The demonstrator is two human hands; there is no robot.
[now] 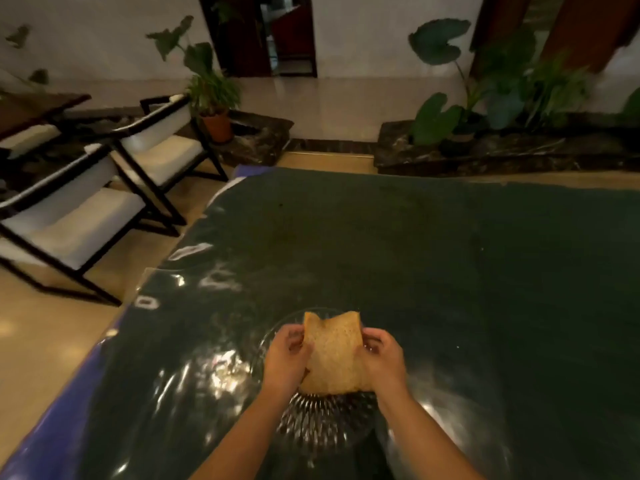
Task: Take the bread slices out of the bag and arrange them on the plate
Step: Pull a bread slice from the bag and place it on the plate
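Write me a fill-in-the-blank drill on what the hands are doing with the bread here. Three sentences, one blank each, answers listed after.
1. The bread slice is held by ____ hands at once.
2. Under the slice lies a clear glass ____.
3. The left hand grips the slice's left edge; the right hand grips its ____ edge.

Missing words: both; plate; right

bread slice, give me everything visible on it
The bread slice is one golden-tan piece with a porous crumb face toward the camera and a slightly darker crust edge. Its top edge dips in the middle, leaving two raised corners. It is held roughly upright, tilted, above the clear ribbed glass plate, whether its lower edge touches the plate cannot be told. The left hand grips its left side and the right hand its right. It looks whole and untorn.
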